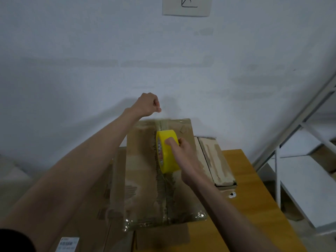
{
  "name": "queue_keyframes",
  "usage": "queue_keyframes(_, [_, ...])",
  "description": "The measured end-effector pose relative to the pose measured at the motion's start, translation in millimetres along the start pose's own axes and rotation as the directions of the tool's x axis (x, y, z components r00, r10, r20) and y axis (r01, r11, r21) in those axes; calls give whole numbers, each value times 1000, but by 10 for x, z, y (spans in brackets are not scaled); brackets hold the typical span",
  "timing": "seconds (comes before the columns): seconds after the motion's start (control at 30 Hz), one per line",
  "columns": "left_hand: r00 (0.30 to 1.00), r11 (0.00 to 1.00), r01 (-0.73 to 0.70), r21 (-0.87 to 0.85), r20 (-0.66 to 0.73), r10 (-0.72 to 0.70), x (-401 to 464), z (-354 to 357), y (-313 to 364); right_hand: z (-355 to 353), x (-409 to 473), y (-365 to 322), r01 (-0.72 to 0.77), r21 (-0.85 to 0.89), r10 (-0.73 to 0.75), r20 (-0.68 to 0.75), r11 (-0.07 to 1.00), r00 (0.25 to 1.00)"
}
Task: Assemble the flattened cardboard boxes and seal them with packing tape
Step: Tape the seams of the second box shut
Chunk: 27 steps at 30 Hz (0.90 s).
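An assembled cardboard box (145,175) stands in front of me on the wooden table, its top flaps closed along a centre seam. My right hand (183,157) grips a yellow roll of packing tape (166,151) just above that seam. A clear strip of tape (161,124) runs from the roll toward the box's far edge. My left hand (147,104) is raised past the far edge with its fingers curled, pinching the tape's free end.
Flattened cardboard (87,215) lies under and left of the box, with a white label (67,243) near the bottom edge. A worn box (216,160) sits to the right on the wooden table (254,206). A small white object (232,194) lies beside it. White metal shelving (300,160) stands at right.
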<state>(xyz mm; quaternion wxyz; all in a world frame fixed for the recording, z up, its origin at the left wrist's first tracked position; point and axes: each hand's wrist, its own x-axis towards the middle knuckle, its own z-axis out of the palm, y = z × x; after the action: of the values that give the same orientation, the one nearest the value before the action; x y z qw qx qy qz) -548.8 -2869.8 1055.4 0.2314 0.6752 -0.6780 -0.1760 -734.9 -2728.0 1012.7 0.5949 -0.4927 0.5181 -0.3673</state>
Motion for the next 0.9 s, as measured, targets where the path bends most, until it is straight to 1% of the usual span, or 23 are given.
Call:
queue_keyframes(0.2, [999, 999, 33, 17, 29, -34, 222, 117, -183, 41, 251, -67, -43, -60, 46, 57, 997, 997])
queue_keyframes(0.37, [997, 998, 33, 47, 75, -37, 354, 207, -280, 23, 347, -137, -78, 38, 75, 83, 996, 994])
queue_keyframes(0.57, [991, 996, 31, 85, 126, -42, 483, 326, -371, 27, 436, -179, -68, 44, 64, 97, 997, 993])
queue_keyframes(0.77, [976, 990, 49, 130, 205, -75, 579, 350, -445, 9, 474, -204, -92, 64, 84, 126, 994, 988])
queue_keyframes(0.9, [945, 979, 70, 193, 301, -127, 604, 392, -512, 25, 458, -178, -97, 63, 88, 132, 993, 987])
